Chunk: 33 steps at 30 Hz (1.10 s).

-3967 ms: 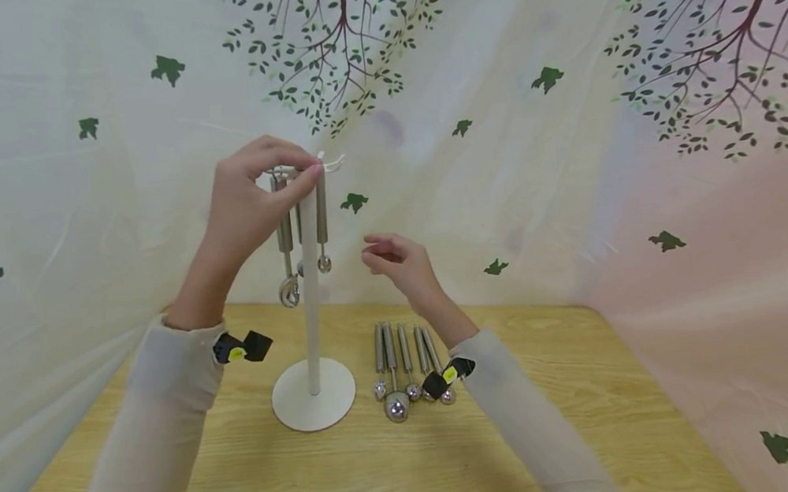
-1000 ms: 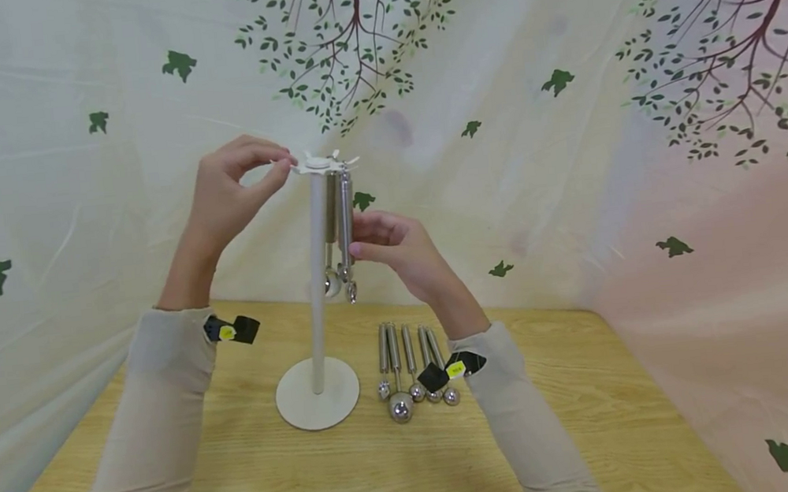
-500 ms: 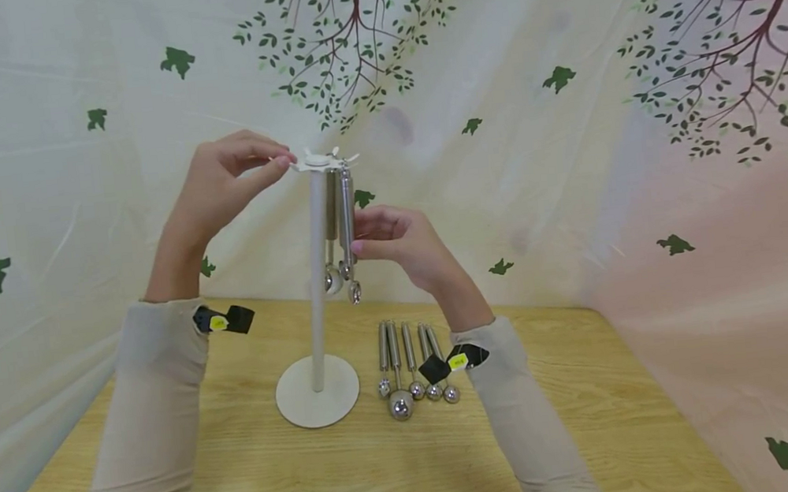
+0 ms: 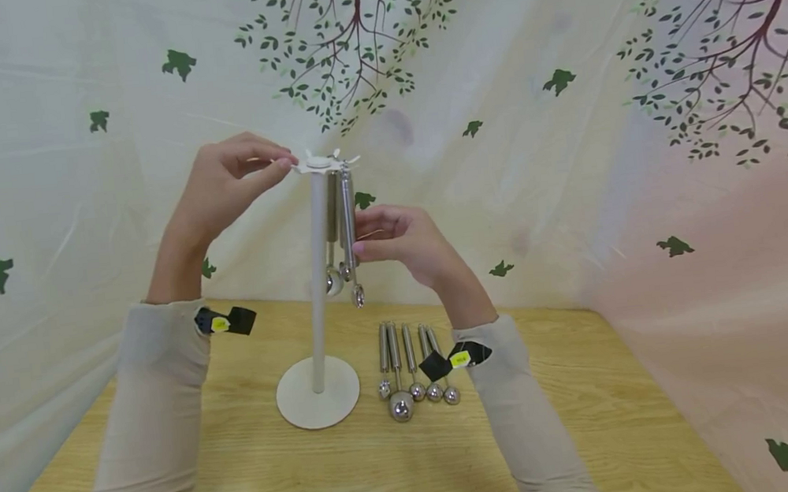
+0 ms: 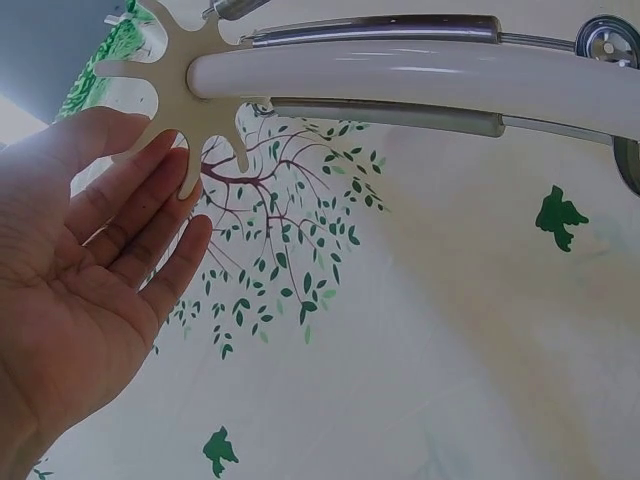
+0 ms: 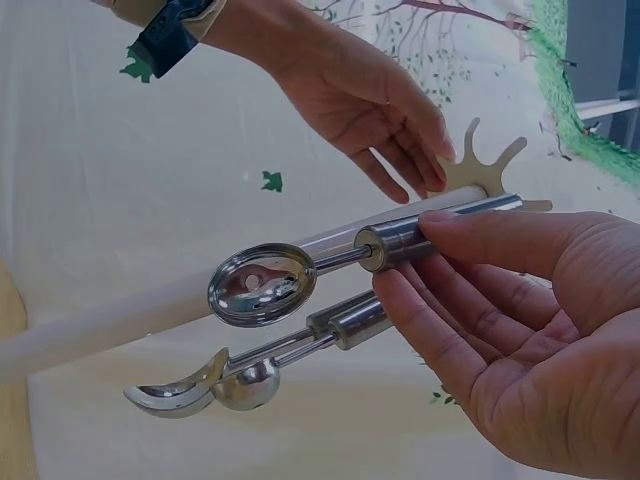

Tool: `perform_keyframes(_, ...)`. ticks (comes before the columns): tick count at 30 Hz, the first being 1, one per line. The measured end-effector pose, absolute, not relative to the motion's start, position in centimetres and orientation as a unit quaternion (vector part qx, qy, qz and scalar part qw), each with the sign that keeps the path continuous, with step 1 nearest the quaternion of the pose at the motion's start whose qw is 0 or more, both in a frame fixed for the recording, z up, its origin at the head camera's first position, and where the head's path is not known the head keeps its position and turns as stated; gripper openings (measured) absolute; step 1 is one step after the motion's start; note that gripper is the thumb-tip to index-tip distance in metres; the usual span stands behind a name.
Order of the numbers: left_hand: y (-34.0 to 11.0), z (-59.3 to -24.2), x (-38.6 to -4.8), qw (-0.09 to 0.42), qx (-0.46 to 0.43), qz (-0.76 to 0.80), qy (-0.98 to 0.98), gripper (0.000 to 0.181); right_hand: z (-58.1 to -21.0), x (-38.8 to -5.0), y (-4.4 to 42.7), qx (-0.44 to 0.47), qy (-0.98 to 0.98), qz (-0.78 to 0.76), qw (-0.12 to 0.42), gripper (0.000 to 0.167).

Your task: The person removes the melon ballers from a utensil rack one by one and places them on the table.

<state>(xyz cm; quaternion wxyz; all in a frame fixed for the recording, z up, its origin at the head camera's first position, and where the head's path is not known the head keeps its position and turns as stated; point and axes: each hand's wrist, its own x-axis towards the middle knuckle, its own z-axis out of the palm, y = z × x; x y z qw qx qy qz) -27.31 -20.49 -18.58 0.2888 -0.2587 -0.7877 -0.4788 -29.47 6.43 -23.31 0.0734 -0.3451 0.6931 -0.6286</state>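
A white utensil stand rises from a round base, with a ring of hooks on top. One hook is pinched between the thumb and fingers of my left hand. Several metal scoops hang together from the right side of the ring. My right hand pinches the handle of the nearest one, a melon baller. The right wrist view shows its oval bowl with a small hole. Beneath it there, a round scoop and a curved, open-shaped scoop hang apart from my fingers.
Several more metal scoops lie in a row on the wooden table, right of the stand's base. Behind the table hangs a pale cloth printed with branches and green birds.
Since 4 seconds ago the hook ring has turned, bringing the hanging scoops from left to right of the pole. My right hand has come up and taken the melon baller. Lately almost nothing moves.
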Motion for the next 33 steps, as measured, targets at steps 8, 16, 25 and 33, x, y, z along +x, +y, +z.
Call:
perform_keyframes(8, -20.5, -18.7, -27.3, 0.287, -0.259, -0.481, -0.787, 0.022, -22.7, -29.5, 6.8, -0.343, 0.708, -0.612, 0.079, 0.037)
perform_keyframes(16, -20.6, -18.7, -27.4, 0.287, -0.259, -0.486, -0.784, 0.023, -22.0, -29.6, 7.3, -0.344, 0.708, -0.611, 0.089, 0.037)
perform_keyframes(25, -20.6, -18.8, -27.5, 0.289, -0.265, -0.491, -0.778, 0.023, -21.7, -29.7, 7.9, -0.342, 0.714, -0.602, 0.103, 0.040)
perform_keyframes(33, -20.6, -18.8, -27.5, 0.292, -0.269, -0.495, -0.773, 0.023, -21.2, -29.6, 8.7, -0.342, 0.719, -0.597, 0.105, 0.041)
